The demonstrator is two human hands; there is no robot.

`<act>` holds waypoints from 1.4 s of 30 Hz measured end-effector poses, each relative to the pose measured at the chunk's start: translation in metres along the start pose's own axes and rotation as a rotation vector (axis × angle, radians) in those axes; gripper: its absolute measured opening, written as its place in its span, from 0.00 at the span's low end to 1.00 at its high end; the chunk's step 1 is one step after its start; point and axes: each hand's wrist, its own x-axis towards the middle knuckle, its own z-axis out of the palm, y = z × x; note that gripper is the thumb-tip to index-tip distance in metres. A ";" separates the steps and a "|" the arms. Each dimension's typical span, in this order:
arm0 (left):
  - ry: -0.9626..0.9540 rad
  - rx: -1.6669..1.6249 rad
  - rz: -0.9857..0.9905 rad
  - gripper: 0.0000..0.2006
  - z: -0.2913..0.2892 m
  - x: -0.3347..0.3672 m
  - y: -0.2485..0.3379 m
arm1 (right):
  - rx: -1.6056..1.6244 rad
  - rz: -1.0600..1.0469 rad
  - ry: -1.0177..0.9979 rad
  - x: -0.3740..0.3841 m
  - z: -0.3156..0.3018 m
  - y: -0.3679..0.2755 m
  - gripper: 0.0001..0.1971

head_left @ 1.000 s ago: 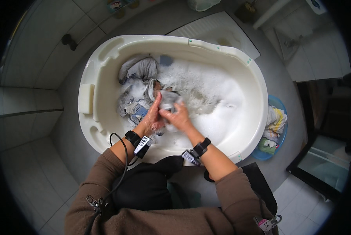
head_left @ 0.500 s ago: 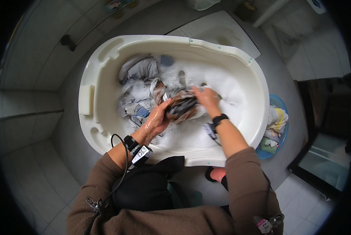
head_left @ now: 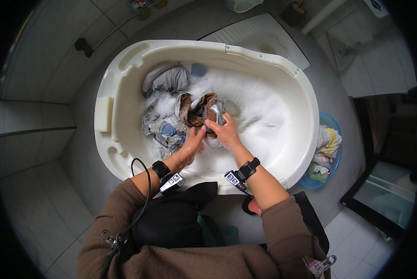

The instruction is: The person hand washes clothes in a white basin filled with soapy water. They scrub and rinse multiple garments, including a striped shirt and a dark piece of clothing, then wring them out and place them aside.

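Observation:
A white baby bathtub (head_left: 306, 107) full of suds lies before me. Above the foam I hold a wet brown and grey garment (head_left: 192, 111), bunched up and twisted. My right hand (head_left: 224, 132) is closed on its right end, fingers on the cloth and thumb in front. My left hand (head_left: 190, 146) is at the lower edge, closed against the cloth, its fingertips partly hidden. Left of it, a soaked grey, white and blue cloth (head_left: 166, 132) lies in the suds. Farther back, a light grey garment (head_left: 169, 80) bulges out of the foam.
A pale yellow rectangular block (head_left: 104, 114) rests on the tub's left rim. On the right, a blue basin (head_left: 316, 182) of cloths stands on the floor. A dark-framed glass panel (head_left: 380, 190) is at far right. Behind the tub is a white floor pan (head_left: 283, 42).
My right hand has moved left and nearer, close to my left hand. The garment has gone from stretched out between the hands to bunched and upright.

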 end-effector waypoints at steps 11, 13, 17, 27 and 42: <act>-0.542 -0.200 0.225 0.15 -0.056 -0.052 0.093 | 0.113 0.353 -0.047 0.008 -0.081 -0.007 0.20; -0.185 -0.455 0.392 0.16 -0.049 -0.058 0.125 | 0.070 0.292 -0.032 0.005 -0.084 0.003 0.22; -0.125 -0.448 0.515 0.19 -0.033 -0.088 0.167 | -0.017 0.394 -0.025 -0.005 -0.084 0.019 0.24; -0.250 -0.311 0.540 0.19 -0.002 -0.147 0.184 | -0.276 0.462 -0.057 -0.004 -0.095 0.048 0.34; 0.180 0.280 0.155 0.18 -0.053 -0.079 0.113 | -0.773 0.372 -0.068 -0.009 -0.099 0.070 0.44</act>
